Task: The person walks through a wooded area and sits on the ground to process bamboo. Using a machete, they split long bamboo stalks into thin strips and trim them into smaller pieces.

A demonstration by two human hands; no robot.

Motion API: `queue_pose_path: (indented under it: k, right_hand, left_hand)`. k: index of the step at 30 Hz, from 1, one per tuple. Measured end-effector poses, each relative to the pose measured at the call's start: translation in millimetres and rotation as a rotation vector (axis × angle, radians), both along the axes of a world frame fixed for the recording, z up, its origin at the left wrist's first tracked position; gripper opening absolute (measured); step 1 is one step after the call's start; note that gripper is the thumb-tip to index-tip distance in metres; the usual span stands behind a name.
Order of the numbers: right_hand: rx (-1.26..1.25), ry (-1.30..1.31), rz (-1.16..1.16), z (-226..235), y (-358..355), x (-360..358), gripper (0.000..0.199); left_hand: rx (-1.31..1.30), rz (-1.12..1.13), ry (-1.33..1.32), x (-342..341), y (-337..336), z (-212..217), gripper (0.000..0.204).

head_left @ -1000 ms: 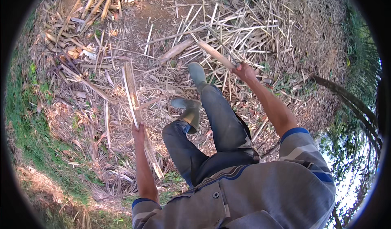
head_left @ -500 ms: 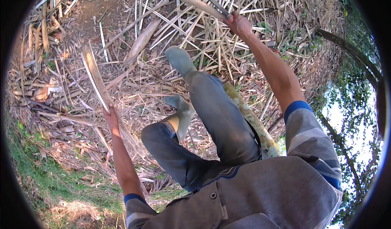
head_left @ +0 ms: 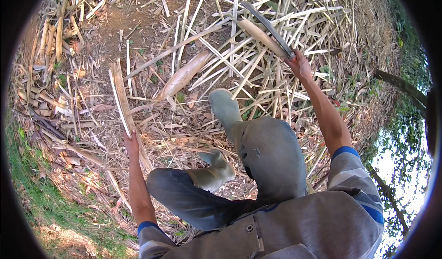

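My left hand point(head_left: 131, 141) is closed around the lower end of a long split stalk point(head_left: 120, 95), brown with a pale cut edge, tilted upward and away from me. At the far right my right hand point(head_left: 300, 66) grips a knife with a long, dark, slightly curved blade point(head_left: 269, 26). A tan, pointed piece of stalk point(head_left: 261, 37) lies alongside the blade and seems to be in the same grip. The knife's handle is hidden in my fingers. Both arms are stretched well apart, either side of my bent legs.
Pale split strips point(head_left: 285, 81) lie heaped under and around my right hand. A thick tan stalk piece point(head_left: 184, 75) rests on the littered ground ahead of my boot point(head_left: 224, 106). More stalks point(head_left: 60, 33) are strewn at the far left; grass point(head_left: 46, 199) grows nearer.
The whole view has shifted, so the ground and both hands appear lower and further right. My right knee has come up. Both hands keep their hold on the stalk and the knife.
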State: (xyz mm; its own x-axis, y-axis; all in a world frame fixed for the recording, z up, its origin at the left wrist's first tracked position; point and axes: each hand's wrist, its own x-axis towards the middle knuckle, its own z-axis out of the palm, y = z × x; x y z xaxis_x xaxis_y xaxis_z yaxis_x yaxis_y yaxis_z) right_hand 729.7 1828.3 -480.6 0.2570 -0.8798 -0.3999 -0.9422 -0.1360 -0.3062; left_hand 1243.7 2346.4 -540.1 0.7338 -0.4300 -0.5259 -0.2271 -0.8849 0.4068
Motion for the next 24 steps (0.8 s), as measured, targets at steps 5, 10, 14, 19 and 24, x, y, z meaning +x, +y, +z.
queue_pose_path:
  k: [5, 10, 14, 19, 24]
  right_hand:
    - [-0.226, -0.013, 0.077, 9, 21, -7, 0.053]
    - [-0.364, -0.029, -0.332, 26, 80, -39, 0.037]
    - [-0.360, 0.028, -0.662, 1, 127, -88, 0.055]
    - [-0.244, 0.379, -0.738, -59, 163, -157, 0.069]
    - [-0.330, 0.117, -0.812, -76, 210, -153, 0.052]
  left_hand:
    - [0.073, -0.096, -0.051, 9, 20, -27, 0.061]
    - [-0.017, 0.017, 0.140, 0, 37, -42, 0.060]
    - [-0.109, -0.053, 0.015, -2, 40, -49, 0.053]
    - [-0.041, -0.104, 0.028, 39, 87, -60, 0.041]
    - [-0.088, -0.151, -0.139, 76, 20, 25, 0.029]
